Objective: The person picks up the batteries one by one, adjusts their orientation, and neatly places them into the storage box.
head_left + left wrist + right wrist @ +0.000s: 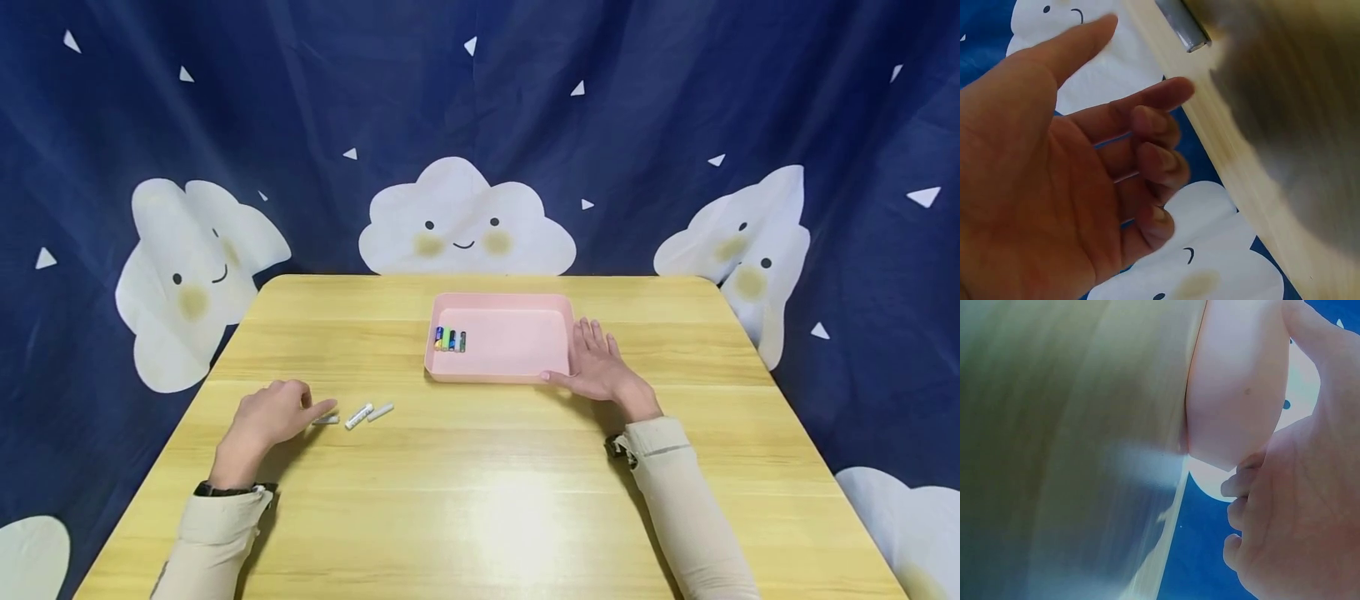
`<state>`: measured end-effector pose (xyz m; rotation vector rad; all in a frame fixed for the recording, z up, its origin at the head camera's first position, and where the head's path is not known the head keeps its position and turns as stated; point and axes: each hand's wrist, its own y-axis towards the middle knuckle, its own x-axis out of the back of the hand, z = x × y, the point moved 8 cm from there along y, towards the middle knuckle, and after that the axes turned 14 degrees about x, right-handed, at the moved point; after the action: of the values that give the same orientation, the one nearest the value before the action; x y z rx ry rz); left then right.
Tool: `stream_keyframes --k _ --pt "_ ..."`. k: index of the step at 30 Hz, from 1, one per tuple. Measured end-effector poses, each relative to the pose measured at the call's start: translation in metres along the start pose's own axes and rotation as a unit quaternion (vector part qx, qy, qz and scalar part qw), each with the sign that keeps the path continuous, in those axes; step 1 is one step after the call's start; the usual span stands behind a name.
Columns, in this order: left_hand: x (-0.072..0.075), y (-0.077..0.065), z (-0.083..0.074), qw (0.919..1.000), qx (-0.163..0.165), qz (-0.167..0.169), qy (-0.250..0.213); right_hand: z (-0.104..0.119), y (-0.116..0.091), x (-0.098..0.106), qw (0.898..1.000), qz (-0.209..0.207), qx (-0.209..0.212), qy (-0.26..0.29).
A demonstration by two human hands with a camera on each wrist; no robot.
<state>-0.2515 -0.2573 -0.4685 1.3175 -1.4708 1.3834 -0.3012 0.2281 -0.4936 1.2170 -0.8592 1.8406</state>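
My left hand (272, 414) is over the left part of the table. In the left wrist view its thumb and index finger (1147, 103) stand apart, the other fingers bend loosely, and nothing is between them. Just beyond the fingertips lies a grey battery (1182, 25), partly covered by the hand in the head view. Two more pale batteries lie to its right, a white one (358, 417) and a thinner-looking one (381, 412). My right hand (596, 367) rests against the right front corner of a pink tray (502, 379), thumb at the front rim. Several coloured batteries (452, 340) stand in a row inside the tray's left end.
A light wooden table (480, 500) carries everything. Behind it and at both sides hangs a dark blue curtain (420, 100) with cloud prints, close to the table's edges.
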Motion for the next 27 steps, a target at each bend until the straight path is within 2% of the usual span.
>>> stream_keyframes --k 6,16,27 --pt "-0.008 -0.006 0.0 0.9997 0.02 0.011 0.005 -0.001 0.0 -0.001 1.0 -0.003 -0.001 0.002" --pt "-0.019 -0.006 -0.002 0.9995 0.022 0.01 0.022 0.0 -0.001 -0.002 1.0 -0.006 -0.001 0.009" --pt "-0.018 -0.006 -0.005 0.9997 0.013 -0.002 0.023 0.001 -0.001 -0.001 1.0 -0.008 -0.001 0.007"
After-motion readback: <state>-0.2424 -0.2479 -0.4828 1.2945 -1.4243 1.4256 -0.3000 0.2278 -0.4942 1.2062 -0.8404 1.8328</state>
